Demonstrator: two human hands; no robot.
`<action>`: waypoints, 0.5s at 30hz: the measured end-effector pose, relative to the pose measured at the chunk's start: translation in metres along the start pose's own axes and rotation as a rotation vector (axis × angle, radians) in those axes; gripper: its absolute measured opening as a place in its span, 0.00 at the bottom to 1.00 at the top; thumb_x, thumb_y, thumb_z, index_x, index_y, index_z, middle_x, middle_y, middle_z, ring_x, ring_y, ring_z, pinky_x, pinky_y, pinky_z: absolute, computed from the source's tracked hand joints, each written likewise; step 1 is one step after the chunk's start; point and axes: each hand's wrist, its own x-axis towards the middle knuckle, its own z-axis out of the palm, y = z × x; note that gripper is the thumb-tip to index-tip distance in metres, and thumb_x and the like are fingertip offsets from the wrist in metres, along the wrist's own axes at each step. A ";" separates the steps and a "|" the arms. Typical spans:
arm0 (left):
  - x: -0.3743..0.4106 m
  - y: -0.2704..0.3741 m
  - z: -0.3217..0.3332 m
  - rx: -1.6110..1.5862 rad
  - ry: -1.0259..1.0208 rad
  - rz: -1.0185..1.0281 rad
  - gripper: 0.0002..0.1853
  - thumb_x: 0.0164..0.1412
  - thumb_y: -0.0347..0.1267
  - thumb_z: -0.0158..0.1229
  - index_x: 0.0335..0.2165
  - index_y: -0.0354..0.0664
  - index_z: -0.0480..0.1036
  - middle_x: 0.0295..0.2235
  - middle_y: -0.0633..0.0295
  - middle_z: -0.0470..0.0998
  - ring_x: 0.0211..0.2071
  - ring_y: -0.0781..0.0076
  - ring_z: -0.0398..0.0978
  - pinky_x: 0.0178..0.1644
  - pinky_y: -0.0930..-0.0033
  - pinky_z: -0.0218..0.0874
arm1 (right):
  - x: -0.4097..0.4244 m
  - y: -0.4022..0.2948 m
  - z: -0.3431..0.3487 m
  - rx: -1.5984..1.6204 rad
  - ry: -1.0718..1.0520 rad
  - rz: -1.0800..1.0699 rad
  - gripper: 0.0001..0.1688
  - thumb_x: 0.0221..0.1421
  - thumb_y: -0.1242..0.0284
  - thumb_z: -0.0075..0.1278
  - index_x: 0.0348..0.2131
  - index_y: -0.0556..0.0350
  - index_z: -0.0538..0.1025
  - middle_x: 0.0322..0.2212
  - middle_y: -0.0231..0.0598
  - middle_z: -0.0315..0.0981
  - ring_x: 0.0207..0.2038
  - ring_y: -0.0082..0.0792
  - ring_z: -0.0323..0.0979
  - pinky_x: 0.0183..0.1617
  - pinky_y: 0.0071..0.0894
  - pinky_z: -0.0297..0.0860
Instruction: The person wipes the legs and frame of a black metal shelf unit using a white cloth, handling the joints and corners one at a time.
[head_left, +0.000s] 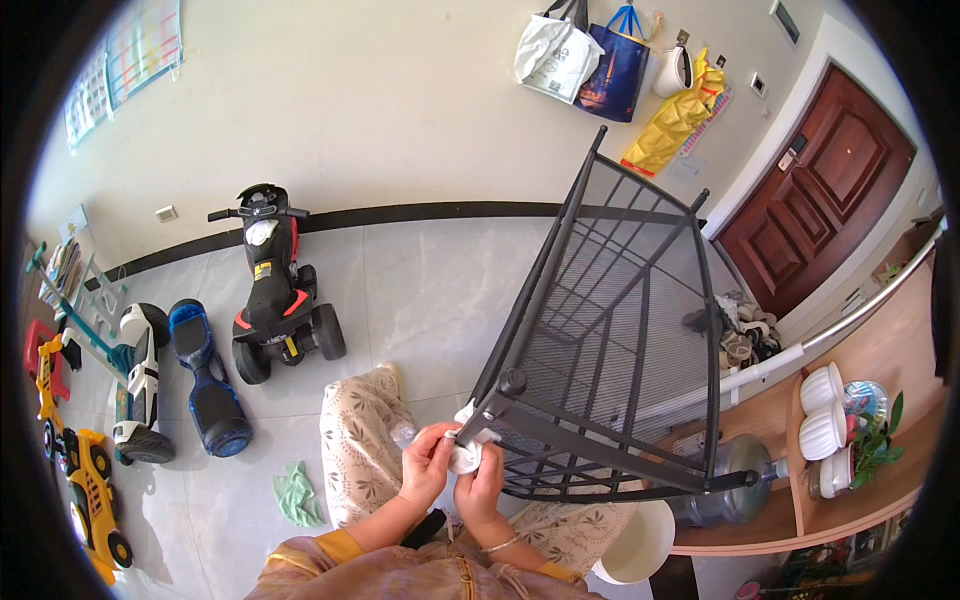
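A black metal mesh rack leans tilted in front of me, one of its corners close to my hands. White cloth is wrapped about the end of a rack post at that corner. My left hand pinches the cloth from the left, thumb and fingers together. From the right, my right hand grips the same cloth just below the post end. A round black knob caps the nearby corner of the rack. The cloth and fingers hide the very tip of the post.
A green cloth lies on the tiles at left, near a blue hoverboard and a ride-on toy motorcycle. By my right leg stands a white bucket. A wooden shelf unit holds a large water bottle.
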 end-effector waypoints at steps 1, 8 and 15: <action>0.001 -0.002 0.000 -0.015 0.003 -0.018 0.09 0.60 0.23 0.51 0.39 0.35 0.75 0.34 0.59 0.76 0.36 0.73 0.72 0.41 0.75 0.63 | -0.007 0.002 -0.001 -0.013 -0.027 0.018 0.13 0.53 0.80 0.47 0.41 0.63 0.68 0.34 0.50 0.67 0.36 0.51 0.68 0.40 0.42 0.65; -0.003 -0.028 -0.005 0.027 0.000 -0.067 0.09 0.59 0.22 0.51 0.38 0.35 0.75 0.32 0.60 0.76 0.33 0.74 0.72 0.38 0.74 0.64 | -0.011 0.010 0.006 0.020 -0.069 0.161 0.13 0.52 0.80 0.46 0.40 0.62 0.70 0.34 0.52 0.67 0.36 0.52 0.68 0.39 0.41 0.66; -0.011 -0.067 -0.017 0.476 -0.077 -0.054 0.13 0.54 0.22 0.51 0.40 0.37 0.75 0.36 0.48 0.77 0.38 0.52 0.76 0.41 0.64 0.67 | -0.052 0.071 0.024 -0.101 -0.246 0.161 0.13 0.51 0.80 0.46 0.39 0.64 0.70 0.36 0.54 0.65 0.39 0.56 0.65 0.43 0.46 0.64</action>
